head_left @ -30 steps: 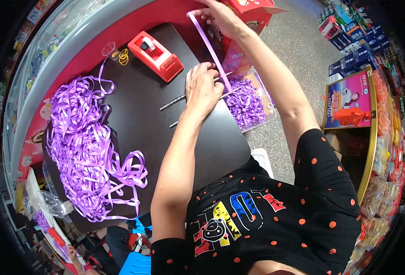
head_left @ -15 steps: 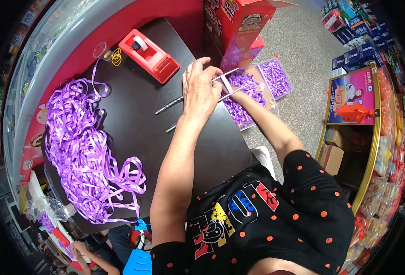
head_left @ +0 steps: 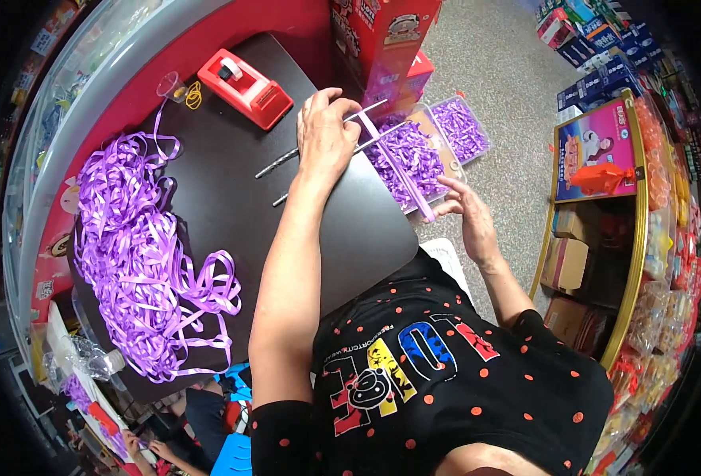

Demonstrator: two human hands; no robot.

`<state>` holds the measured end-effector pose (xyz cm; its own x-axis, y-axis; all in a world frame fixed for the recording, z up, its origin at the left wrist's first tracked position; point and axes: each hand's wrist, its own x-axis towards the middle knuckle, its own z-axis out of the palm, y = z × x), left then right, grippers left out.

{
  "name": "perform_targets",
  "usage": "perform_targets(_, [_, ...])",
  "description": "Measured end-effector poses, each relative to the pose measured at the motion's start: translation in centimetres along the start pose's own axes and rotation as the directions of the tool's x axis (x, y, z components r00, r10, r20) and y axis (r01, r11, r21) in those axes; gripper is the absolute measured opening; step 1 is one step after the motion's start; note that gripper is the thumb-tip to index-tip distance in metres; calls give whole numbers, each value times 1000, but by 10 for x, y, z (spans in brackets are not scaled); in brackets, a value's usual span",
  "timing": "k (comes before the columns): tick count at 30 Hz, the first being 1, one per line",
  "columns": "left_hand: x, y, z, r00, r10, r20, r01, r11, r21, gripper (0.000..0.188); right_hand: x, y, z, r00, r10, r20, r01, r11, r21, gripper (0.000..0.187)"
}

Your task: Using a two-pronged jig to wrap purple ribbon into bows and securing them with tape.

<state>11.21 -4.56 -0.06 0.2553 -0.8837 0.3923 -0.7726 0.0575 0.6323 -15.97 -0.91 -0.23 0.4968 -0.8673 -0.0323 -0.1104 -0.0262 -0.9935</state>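
My left hand (head_left: 325, 136) is closed around two thin metal rods (head_left: 275, 164), held side by side over the table's right edge. One rod has a spiral groove like a drill bit. Purple ribbon (head_left: 396, 168) is wound on the rods' right ends and stretches in a narrow band toward the lower right. At the far end of that band, my right hand (head_left: 477, 226) grips it with the fingertips, though the exact pinch is small to see. Beneath the ribbon stands a clear plastic box (head_left: 411, 208) holding many short purple ribbon pieces (head_left: 406, 151).
A large heap of purple ribbon (head_left: 140, 254) covers the left of the dark table (head_left: 287, 262). At the back are a red tape dispenser (head_left: 247, 89), a clear cup (head_left: 172, 86) and yellow rubber bands (head_left: 194, 96). A second box of purple pieces (head_left: 460, 131) adjoins the first.
My right hand has moved from beside the rods down and to the right, drawing the ribbon out into a long band. My left hand keeps its grip on the rods.
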Motion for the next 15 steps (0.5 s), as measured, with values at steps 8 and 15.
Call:
perform_targets(8, [-3,4,-2,999,-31,10,31,1000,2,26,44,-73,10,949,-313,31,313,950,16,59])
perform_targets(15, [-1,2,-4,998,-42,-52,38,996,-76,27,161,-97,41,916,-374,145,346,919,187,57])
